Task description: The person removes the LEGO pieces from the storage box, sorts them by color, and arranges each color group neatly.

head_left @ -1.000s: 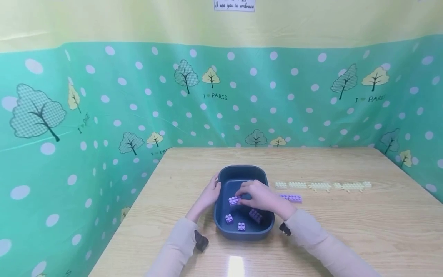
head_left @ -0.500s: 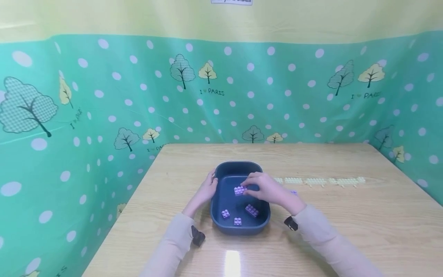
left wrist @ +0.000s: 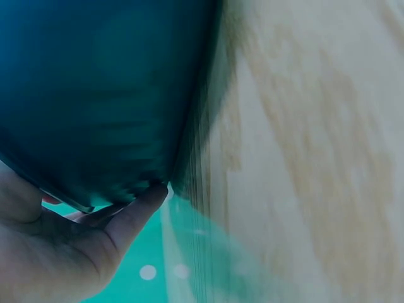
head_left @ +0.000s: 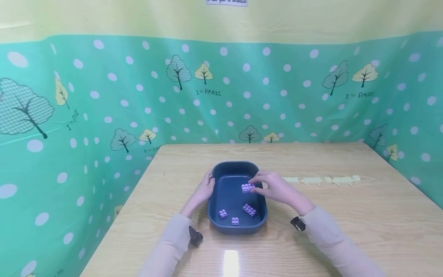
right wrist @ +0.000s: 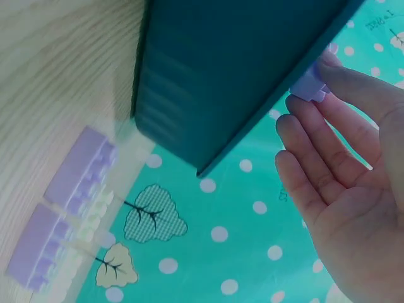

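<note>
A dark blue plastic bin [head_left: 237,231] stands on the table in the head view. My left hand [head_left: 204,191] holds its left wall, thumb at the rim; the left wrist view shows fingers [left wrist: 140,211] against the outer side. Over the bin's right part, my right hand [head_left: 277,188] pinches a purple toy building brick [head_left: 247,187] between thumb and fingertips. In the right wrist view that brick [right wrist: 308,85] shows just past the rim, the other fingers loosely bent. Inside the bin lie two small purple bricks [head_left: 223,213] and a longer purple brick [head_left: 249,209].
A row of pale yellow bricks [head_left: 311,180] lies on the table to the right of the bin. Two purple bricks [right wrist: 79,167] sit beside that row in the right wrist view; my right arm hides them in the head view. A patterned curtain [head_left: 221,96] hangs behind the table.
My right hand has carried the purple brick rightward and away from me, toward the bin's right rim. My left hand keeps its hold on the bin. The head view has shifted slightly.
</note>
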Demonstrator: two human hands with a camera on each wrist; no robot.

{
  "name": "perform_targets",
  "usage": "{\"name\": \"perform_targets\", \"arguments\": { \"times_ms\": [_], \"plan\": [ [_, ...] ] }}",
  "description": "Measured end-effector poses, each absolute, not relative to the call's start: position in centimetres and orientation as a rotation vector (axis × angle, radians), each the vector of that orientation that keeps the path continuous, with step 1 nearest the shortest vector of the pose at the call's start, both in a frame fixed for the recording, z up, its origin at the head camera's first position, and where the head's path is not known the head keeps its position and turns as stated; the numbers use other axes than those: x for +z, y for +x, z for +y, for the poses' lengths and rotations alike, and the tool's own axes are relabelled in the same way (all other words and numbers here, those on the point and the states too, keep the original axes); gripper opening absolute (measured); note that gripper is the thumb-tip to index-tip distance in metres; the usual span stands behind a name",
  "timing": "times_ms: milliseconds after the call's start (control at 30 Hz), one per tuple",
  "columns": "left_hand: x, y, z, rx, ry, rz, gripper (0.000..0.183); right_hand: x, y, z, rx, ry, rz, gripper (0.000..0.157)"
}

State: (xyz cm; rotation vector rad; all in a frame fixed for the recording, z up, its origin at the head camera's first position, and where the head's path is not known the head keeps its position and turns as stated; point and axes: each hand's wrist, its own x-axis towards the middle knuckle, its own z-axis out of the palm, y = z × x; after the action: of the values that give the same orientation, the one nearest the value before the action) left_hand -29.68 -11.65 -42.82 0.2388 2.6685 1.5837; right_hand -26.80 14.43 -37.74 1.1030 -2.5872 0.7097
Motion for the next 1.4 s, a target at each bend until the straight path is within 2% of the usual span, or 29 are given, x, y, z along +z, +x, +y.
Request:
{"name": "perform_targets", "arguments": {
  "times_ms": [233, 1400],
  "plan": [
    [-42.8, -29.5, -11.8, 1.583, 0.226, 2.68, 0.05, -37.4, -26.6, 16.1, 0.884, 0.989, -2.662, 0.023],
    [-42.8, -29.5, -11.7, 1.613, 0.236, 2.64, 0.051, -38.6, -26.9, 24.7, 0.777, 0.669, -2.752, 0.025]
  ]
}}
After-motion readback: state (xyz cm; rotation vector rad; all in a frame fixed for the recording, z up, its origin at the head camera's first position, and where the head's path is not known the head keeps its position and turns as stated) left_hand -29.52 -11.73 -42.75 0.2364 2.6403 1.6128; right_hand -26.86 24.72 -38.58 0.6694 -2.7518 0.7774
